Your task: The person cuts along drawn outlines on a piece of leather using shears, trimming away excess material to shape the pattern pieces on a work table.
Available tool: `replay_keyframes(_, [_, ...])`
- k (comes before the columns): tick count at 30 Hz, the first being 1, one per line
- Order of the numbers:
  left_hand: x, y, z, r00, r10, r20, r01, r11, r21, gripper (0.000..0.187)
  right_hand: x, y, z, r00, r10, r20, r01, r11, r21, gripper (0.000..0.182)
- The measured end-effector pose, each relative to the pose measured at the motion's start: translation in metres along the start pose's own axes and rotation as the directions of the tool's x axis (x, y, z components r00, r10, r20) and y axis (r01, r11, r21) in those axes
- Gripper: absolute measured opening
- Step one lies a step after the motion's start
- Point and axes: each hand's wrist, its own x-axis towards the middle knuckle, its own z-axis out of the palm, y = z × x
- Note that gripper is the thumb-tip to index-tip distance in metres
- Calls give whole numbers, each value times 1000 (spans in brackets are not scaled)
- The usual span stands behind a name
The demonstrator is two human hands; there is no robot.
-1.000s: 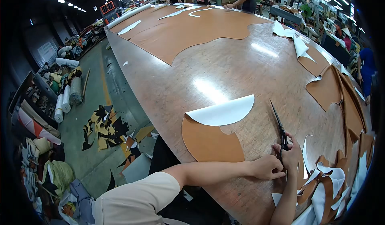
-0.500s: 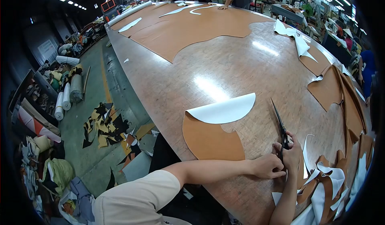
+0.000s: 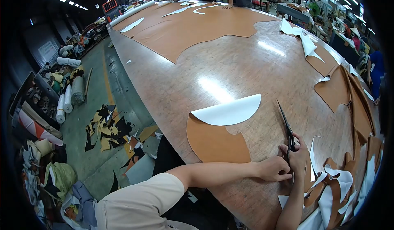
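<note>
Black scissors point away from me over the table, blades together or nearly so. My right hand is wrapped round their handles. Close beside it, almost touching, my left hand is closed with curled fingers; whatever it may hold is hidden. To the left of both hands lies a cut brown leather-like piece, its far part folded over to show the white backing. Brown and white offcuts are heaped just right of my right forearm.
A large brown sheet covers the table's far end, where people stand, one with a hand on the table. More brown material drapes along the right edge. Scraps and white rolls are on the floor at left.
</note>
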Motion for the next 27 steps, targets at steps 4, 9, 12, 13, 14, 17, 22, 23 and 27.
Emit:
replay_keyframes(4, [-1,-1,1,1000,-6,9,6,1000,-12,42,0,-3,1,1000,13,12,-13,1000,24,63])
replay_keyframes(9, [-1,-1,1,1000,3,-4,-3,1000,-15,43,0,-1,0,1000,11,14,-11,1000,21,64])
replay_keyframes(12, [-1,-2,2,1000,6,-4,-6,1000,-16,43,0,-1,0,999,25,21,-26,999,33,65])
replay_keyframes(13, [-1,-3,3,1000,8,-5,-8,1000,-12,43,-1,-4,0,999,25,21,-26,999,33,65])
replay_keyframes(14, [-1,-2,2,1000,8,-6,-8,1000,-11,43,-3,-8,2,1000,31,-6,-31,999,35,63])
replay_keyframes(17, [-1,-1,1,1000,3,-1,-3,1000,-2,43,-3,-10,2,999,33,-31,-32,999,28,61])
replay_keyframes(22, [-1,-1,1,1000,-23,13,23,1000,-11,43,-2,-7,-1,1000,21,3,-21,1000,-10,63])
replay_keyframes(23, [-1,-1,1,1000,-20,12,20,1000,-8,43,-2,-5,-1,1000,18,3,-18,1000,-25,64])
replay_keyframes(27, [-1,-1,1,1000,2,-6,-1,1000,4,43,-3,-9,-1,1000,28,3,-28,999,-47,64])
